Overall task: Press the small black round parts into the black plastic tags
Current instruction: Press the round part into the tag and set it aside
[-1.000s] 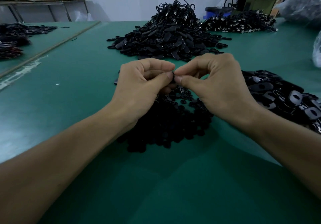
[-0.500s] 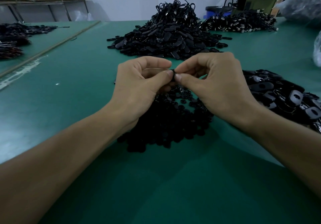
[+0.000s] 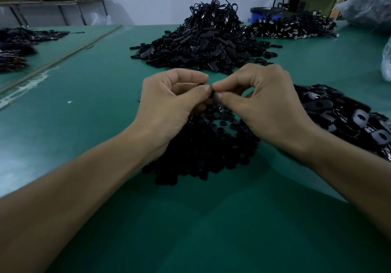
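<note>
Both hands are up over the middle of the green table-top (image 3: pixel 84 107), meeting fingertip to fingertip. The left hand (image 3: pixel 169 107) is curled, thumb and forefinger nipped together. The right hand (image 3: pixel 266 107) mirrors it, pinching from the other side. Between the two pinches sits a small black piece (image 3: pixel 211 92), barely showing. The fingers hide nearly all of it, so I cannot tell whether it is a tag, a round part, or one going into the other. My read is a press in progress, one unit mid-assembly.

Now the stock. At six o'clock, directly under the hands, lies the heap of small black round plastic parts (image 3: pixel 203 152), a thick spread. At three o'clock is the pile of flat black oval plastic tags (image 3: pixel 347 116). Several show a paler oval patch in the middle, which looks to me like an open seat, so unfilled. At twelve o'clock, well apart, stands a tall mound of black corded tags (image 3: pixel 207 42); from here I can't tell if that is finished work. A second dark pile (image 3: pixel 292 29) lies at one o'clock, and more dark heaps (image 3: pixel 17 46) at ten.

Judging by the size of the round-part heap and the tag pile, this job is nowhere near its end. One piece is in hand, and a great many are left.
</note>
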The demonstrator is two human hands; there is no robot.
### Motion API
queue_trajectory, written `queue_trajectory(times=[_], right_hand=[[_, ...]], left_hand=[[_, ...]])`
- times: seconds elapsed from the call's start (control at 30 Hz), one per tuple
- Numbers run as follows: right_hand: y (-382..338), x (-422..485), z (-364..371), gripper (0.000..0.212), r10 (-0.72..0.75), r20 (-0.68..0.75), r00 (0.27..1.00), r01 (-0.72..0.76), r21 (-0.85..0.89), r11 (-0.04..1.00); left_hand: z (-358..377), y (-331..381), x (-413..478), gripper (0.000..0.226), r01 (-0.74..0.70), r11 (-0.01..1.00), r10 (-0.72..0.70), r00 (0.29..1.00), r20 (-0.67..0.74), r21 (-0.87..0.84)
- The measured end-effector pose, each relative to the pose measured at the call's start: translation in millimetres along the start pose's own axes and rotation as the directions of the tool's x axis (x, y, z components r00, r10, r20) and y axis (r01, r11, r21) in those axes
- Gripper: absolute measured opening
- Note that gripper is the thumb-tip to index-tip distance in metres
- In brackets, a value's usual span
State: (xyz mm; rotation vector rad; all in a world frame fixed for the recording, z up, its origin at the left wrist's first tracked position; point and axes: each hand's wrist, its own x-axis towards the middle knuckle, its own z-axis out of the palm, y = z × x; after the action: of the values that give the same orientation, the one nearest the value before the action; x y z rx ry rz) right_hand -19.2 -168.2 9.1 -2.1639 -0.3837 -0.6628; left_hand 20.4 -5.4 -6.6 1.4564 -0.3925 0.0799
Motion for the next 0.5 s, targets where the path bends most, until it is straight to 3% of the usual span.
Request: queue_trajectory(times=[0.23, 0.5], right_hand=[[8, 5, -5, 0.016, 0.093, 0.077, 0.993, -0.104, 0.156, 0.982], [14, 9, -7, 0.011, 0.215, 0.242, 0.946, -0.293, 0.360, 0.886]], left_hand=[[-2, 0, 2, 0.021, -0.020, 0.997, 0.016, 0.998, 0.054, 0.071], [-4, 1, 3, 0.020, -0.016, 0.997, 0.010, 0.997, 0.081, 0.076]])
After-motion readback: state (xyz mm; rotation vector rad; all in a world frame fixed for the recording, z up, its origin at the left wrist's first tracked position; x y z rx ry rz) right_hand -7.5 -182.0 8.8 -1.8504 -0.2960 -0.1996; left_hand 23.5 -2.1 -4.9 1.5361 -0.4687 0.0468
